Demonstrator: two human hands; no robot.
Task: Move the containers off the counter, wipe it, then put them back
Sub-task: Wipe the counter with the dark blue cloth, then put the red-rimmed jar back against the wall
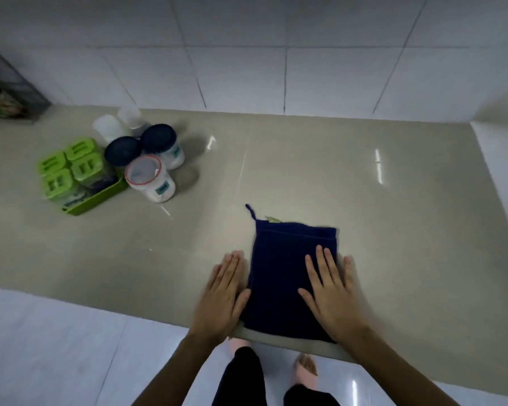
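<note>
A folded dark blue cloth (285, 268) lies flat near the front edge of the beige counter (393, 200). My right hand (330, 294) rests flat on the cloth's right side, fingers spread. Flat on the counter at the cloth's left edge is my left hand (222, 300), its thumb touching the cloth. The containers stand grouped at the back left: a green tray (100, 197) with several green-lidded boxes (71, 168), two jars with dark blue lids (159, 140), a white jar with a clear red-rimmed lid (150, 178), and two white cups (109, 127) behind.
A white tiled wall (247, 54) runs along the back of the counter. A dark rack (9, 92) sits at the far left corner. A white wall edge (502, 177) bounds the counter on the right. My legs and feet show below the front edge, on a white tiled floor.
</note>
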